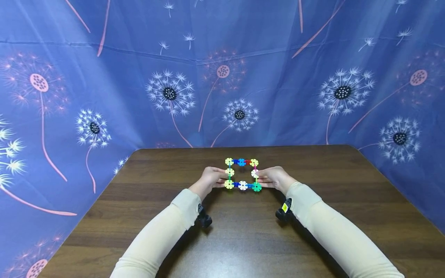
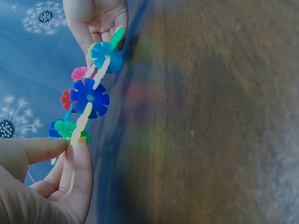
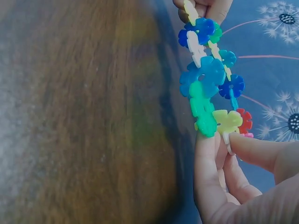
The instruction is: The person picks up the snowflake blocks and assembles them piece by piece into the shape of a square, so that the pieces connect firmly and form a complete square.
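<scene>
Interlocking snowflake discs are joined into a squarish ring [image 1: 243,185], held up over the table between both hands. Yellow discs mark three corners, and a green disc [image 1: 257,187] sits at the lower right. My left hand [image 1: 210,178] pinches the ring's left side between thumb and fingers, near a yellow disc [image 2: 82,122]. On the opposite side my right hand [image 1: 276,177] pinches the edge by a white disc [image 1: 255,173]. In the right wrist view, the fingertips partly hide the discs there. Blue discs [image 3: 211,77] and a white one [image 3: 196,49] run along the near edge.
A brown wooden table [image 1: 236,239] lies beneath the hands. Behind it hangs a blue cloth [image 1: 278,77] with dandelion prints. Small black cameras [image 1: 204,218] are strapped at both wrists, below the pale sleeves [image 1: 163,231].
</scene>
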Demonstrator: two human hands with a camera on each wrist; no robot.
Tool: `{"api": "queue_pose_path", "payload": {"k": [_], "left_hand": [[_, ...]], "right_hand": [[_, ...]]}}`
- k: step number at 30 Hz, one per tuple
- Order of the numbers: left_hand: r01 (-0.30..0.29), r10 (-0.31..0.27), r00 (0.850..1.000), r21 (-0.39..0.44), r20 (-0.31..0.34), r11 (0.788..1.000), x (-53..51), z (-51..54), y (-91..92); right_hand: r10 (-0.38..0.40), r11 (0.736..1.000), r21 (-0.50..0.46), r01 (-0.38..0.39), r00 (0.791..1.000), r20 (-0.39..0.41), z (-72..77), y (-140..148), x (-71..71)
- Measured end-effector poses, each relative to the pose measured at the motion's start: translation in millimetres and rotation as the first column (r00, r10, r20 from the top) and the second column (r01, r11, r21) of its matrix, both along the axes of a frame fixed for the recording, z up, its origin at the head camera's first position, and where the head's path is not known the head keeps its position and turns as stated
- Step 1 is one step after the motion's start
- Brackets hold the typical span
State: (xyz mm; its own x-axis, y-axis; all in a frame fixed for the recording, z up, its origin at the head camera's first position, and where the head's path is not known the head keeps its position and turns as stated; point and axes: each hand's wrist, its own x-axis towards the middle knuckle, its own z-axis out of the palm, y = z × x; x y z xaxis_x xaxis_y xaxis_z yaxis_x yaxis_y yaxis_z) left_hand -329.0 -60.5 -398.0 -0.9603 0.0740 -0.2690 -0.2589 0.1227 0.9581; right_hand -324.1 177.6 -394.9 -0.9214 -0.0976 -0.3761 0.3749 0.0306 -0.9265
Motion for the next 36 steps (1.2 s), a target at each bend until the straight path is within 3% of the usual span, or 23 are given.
{"api": "queue_pose_path", "payload": {"k": [8,14,28,36], "left_hand": [[-0.011,0.012,0.999,-0.018,0.039,1.0,-7.4,-12.8,0.5],[-0.026,0.027,0.999,-0.027,0.031,0.999,-8.5,-15.8,-0.7],[0.036,-0.035,0.999,-0.041,0.04,0.999,-8.1,-19.7,-2.3],[0.03,-0.03,0.998,0.006,0.053,1.0,-6.0,-18.4,-4.8]], "right_hand": [[-0.048,0.995,0.089,0.045,0.998,0.034,-6.4,-7,-4.6],[-0.059,0.992,0.115,0.055,0.998,0.036,-6.5,-11,-7.5],[0.006,0.994,0.105,-0.009,1.0,0.029,-9.4,0,-11.4],[0.082,0.987,0.139,-0.08,0.997,-0.008,-5.8,7,-10.4]]}}
